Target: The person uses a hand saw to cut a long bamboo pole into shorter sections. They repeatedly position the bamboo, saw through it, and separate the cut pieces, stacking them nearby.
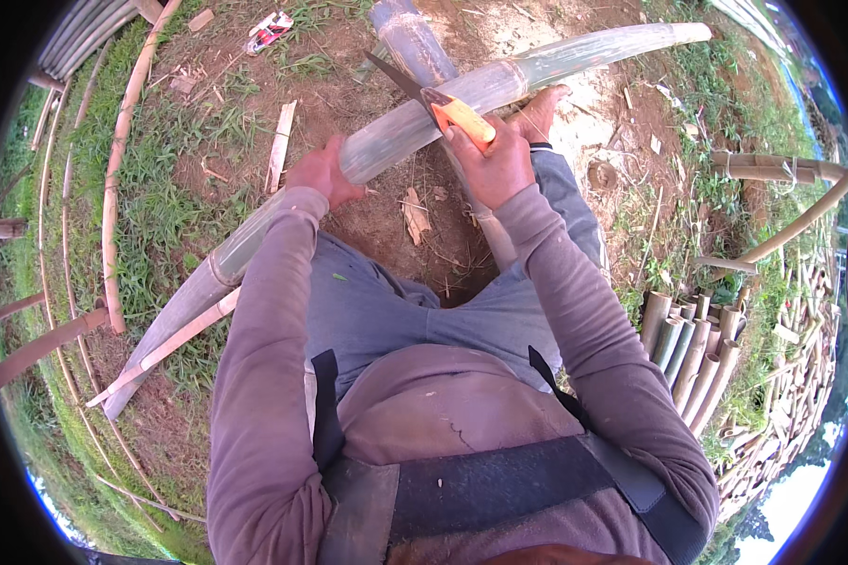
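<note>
A long, thick bamboo pole runs slantwise from the lower left to the upper right in front of me. My left hand is closed around it, left of the middle. In my right hand is a handsaw with an orange handle; its dark blade points up and left, over the pole's far edge. Whether the teeth touch the bamboo I cannot tell. Beneath the pole, a second bamboo pole crosses it and reaches back between my legs. My bare right foot is beside the pole, just past the right hand.
Cut bamboo tubes stand bundled at the right, by a large heap of pieces. Slender poles line the left side. A pale strip and a split chip lie on the dirt. Bamboo rails jut in from the right.
</note>
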Demonstrator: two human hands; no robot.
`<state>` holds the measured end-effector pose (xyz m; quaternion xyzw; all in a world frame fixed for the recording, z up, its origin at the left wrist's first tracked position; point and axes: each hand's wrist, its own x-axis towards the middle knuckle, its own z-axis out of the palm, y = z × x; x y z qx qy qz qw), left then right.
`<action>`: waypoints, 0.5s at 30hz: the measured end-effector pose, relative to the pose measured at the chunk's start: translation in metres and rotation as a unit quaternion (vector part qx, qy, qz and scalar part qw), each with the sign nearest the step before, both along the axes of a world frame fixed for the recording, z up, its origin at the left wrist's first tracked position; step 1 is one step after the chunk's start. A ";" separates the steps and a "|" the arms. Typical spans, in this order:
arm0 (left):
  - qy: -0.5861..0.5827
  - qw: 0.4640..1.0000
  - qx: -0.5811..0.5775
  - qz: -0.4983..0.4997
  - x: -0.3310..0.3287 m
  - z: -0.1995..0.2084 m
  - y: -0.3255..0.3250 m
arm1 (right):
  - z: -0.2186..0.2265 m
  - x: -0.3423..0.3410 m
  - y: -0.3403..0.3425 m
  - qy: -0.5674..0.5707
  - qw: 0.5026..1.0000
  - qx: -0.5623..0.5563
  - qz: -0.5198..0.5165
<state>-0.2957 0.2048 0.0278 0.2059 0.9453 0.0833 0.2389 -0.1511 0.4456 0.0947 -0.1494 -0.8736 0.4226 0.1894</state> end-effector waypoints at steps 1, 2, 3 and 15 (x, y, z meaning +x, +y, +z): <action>-0.015 1.000 -0.006 -0.003 0.004 0.002 -0.002 | 0.001 0.007 -0.003 0.000 1.000 0.001 -0.005; -0.030 0.999 -0.013 -0.002 0.006 0.004 -0.006 | -0.002 0.033 -0.002 -0.050 0.998 -0.028 -0.011; -0.037 0.999 -0.014 0.010 -0.003 0.005 -0.006 | 0.011 0.061 -0.002 -0.038 0.998 -0.040 -0.007; -0.024 1.000 0.003 -0.004 -0.004 0.006 0.003 | -0.015 0.005 0.001 -0.013 1.000 -0.017 -0.011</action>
